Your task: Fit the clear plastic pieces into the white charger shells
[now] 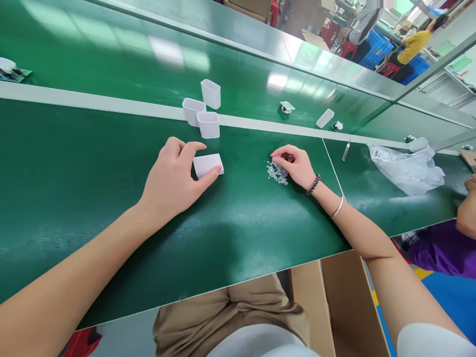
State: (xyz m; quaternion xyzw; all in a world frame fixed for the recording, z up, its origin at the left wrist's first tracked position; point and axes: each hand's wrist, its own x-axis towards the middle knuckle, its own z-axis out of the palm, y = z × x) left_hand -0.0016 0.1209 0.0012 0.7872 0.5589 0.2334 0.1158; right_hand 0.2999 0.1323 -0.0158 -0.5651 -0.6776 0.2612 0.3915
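Close Work, Laid Out Within Reach

A green worktop [253,233] carries everything in front of me. A clear plastic bag [409,171] lies off to my right, apparently parked out of the way. My left hand [173,176] arches wide; my right hand [296,164] is drawn into a near pinch. Beyond the left, three hollow white housings [209,127] stand on end, mouths up, probably because that keeps them steady and easy to pick up. A white case [206,162] lies on its broad side by my left hand, thumb resting on it, likely against sliding; whether hidden fingers grip it, I can't tell. Smallest are the pale pieces [277,172], heaped beneath my right hand; whether one is pinched, I can't tell.
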